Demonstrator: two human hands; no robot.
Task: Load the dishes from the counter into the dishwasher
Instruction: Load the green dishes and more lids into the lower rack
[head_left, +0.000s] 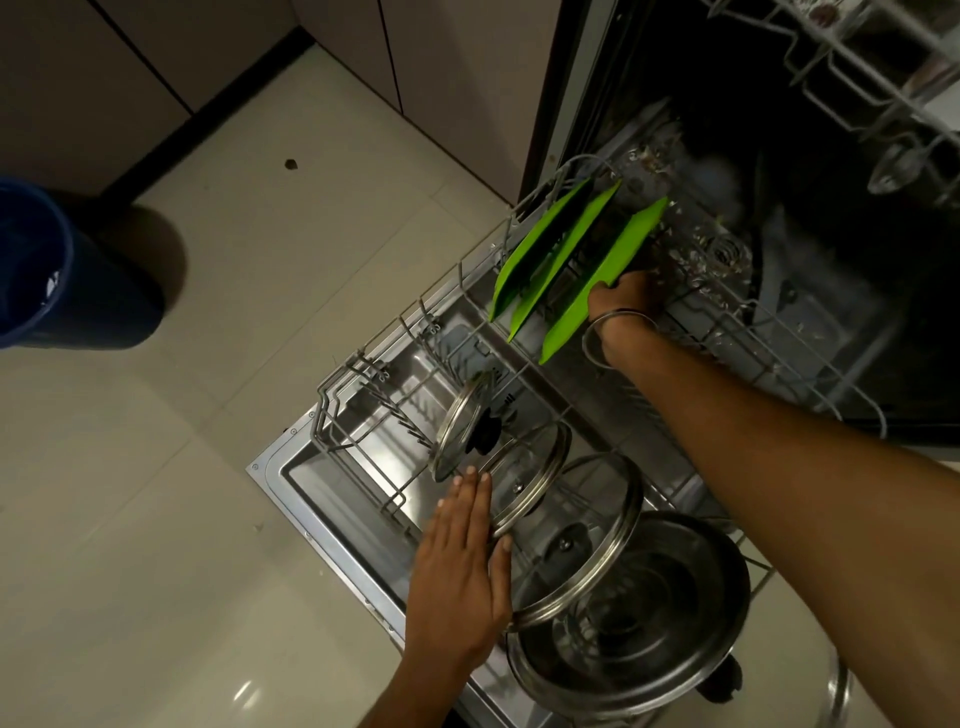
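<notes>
Right hand (621, 296) pinches the stiff, light green plate (602, 283) by its rim; left hand (462, 561), fingers straight, steadies a fragile glass lid (524, 478)

Place: a home kitchen.
Appliance: an open dishwasher (727, 208) built in beside brown cabinet fronts (156, 52).
Racks: the lower rack (363, 374) is pulled out over the door, just beyond the left hand's fingertips (470, 475); the upper rack (857, 78) is above.
Cookware: green plates (545, 260), glass lids (524, 480) and a steel pot (649, 613).
Floor: glossy cream tiles (208, 467), with a blue bin (47, 270).
</notes>
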